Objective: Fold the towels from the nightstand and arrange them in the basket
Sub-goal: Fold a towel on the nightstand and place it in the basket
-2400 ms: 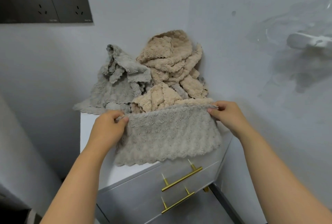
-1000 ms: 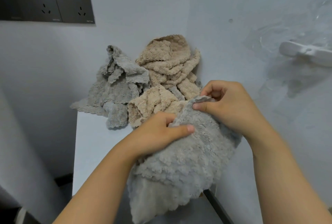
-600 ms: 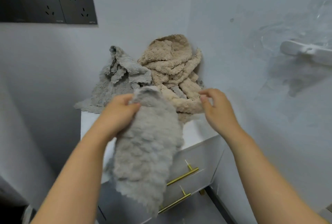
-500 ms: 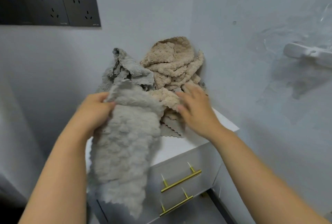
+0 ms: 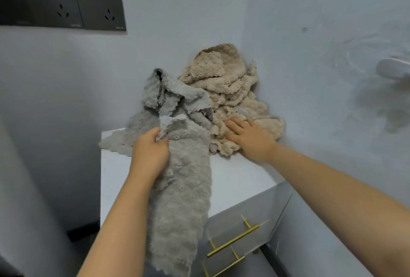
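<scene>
My left hand (image 5: 149,154) grips the top of a folded grey towel (image 5: 182,199), which hangs down over the front of the white nightstand (image 5: 239,179). Laid flat with straight fingers, my right hand (image 5: 248,134) rests on the beige towels (image 5: 226,90) heaped in the back right corner. A crumpled grey towel (image 5: 168,97) stands in the pile to the left of the beige ones. No basket shows in the head view.
The nightstand fills a corner between two pale walls. Its grey drawers carry gold bar handles (image 5: 233,241) at the lower right. Black wall sockets (image 5: 62,3) sit at the upper left. A white fixture (image 5: 392,70) juts from the right wall.
My right hand let go of the folded grey towel and moved onto the beige pile. My left hand keeps the grey towel, which now hangs lengthwise over the nightstand's front.
</scene>
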Tool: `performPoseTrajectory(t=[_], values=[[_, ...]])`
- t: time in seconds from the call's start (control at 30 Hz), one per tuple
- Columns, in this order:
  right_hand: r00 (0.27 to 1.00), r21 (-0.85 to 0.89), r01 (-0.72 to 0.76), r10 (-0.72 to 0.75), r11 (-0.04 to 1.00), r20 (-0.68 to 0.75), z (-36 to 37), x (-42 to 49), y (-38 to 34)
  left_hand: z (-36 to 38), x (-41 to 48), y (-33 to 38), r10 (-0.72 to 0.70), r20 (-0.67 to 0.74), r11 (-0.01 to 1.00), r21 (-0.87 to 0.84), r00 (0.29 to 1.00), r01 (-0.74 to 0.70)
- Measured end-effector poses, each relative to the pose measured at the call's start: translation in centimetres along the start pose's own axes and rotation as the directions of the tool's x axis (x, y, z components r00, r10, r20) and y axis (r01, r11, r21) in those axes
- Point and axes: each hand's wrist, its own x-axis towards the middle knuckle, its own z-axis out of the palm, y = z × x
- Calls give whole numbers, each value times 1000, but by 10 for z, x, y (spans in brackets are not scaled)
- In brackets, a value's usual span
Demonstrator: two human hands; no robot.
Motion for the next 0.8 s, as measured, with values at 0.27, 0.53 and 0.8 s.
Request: performPoseTrajectory(t=[0.27, 0.53, 0.8], values=[[961, 27, -243, 237, 970, 146, 1, 25, 12, 21, 6, -8, -91, 100, 996, 10, 991, 91], [951, 355, -285, 217, 891, 219, 13, 55, 13, 31, 46, -34, -59, 165, 968, 251, 984, 16], [973, 409, -217, 160, 886, 168, 27, 79, 18, 41, 113, -41, -60, 263, 901, 430, 963, -61]])
